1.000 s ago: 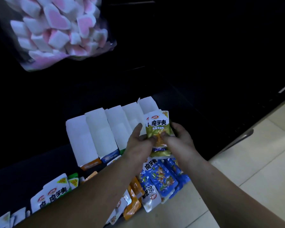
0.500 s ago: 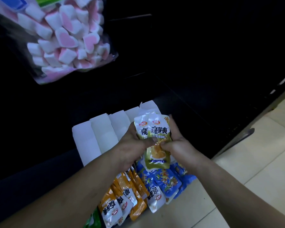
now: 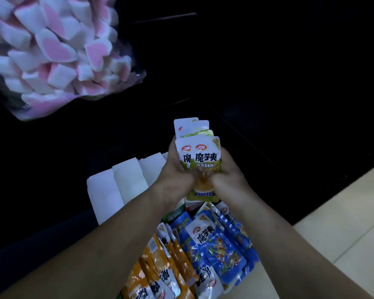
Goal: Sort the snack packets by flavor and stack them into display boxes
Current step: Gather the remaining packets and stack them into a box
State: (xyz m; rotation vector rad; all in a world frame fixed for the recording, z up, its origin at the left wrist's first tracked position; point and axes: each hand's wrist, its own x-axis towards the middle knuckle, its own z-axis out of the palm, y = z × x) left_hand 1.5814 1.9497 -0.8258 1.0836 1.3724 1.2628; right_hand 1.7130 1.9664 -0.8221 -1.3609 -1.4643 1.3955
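Observation:
Both my hands grip one upright bundle of green-and-white snack packets (image 3: 200, 156) above the dark counter. My left hand (image 3: 175, 180) wraps its left side and my right hand (image 3: 228, 178) its right side, thumbs pressed on the front packet. Behind my left hand stands a row of white display boxes (image 3: 125, 182), partly hidden by my hand and forearm. Below the bundle lie blue packets (image 3: 216, 240) and, to their left, orange packets (image 3: 160, 268) in loose piles.
A large clear bag of pink-and-white heart marshmallows (image 3: 52, 52) hangs at the upper left. The dark counter (image 3: 257, 160) ends at the right, where a pale tiled floor (image 3: 343, 223) begins. Everything behind the counter is black.
The bundle has risen and been squared up between both hands, more packets now showing behind the front one. The view has tilted, so the white boxes sit lower and partly hidden.

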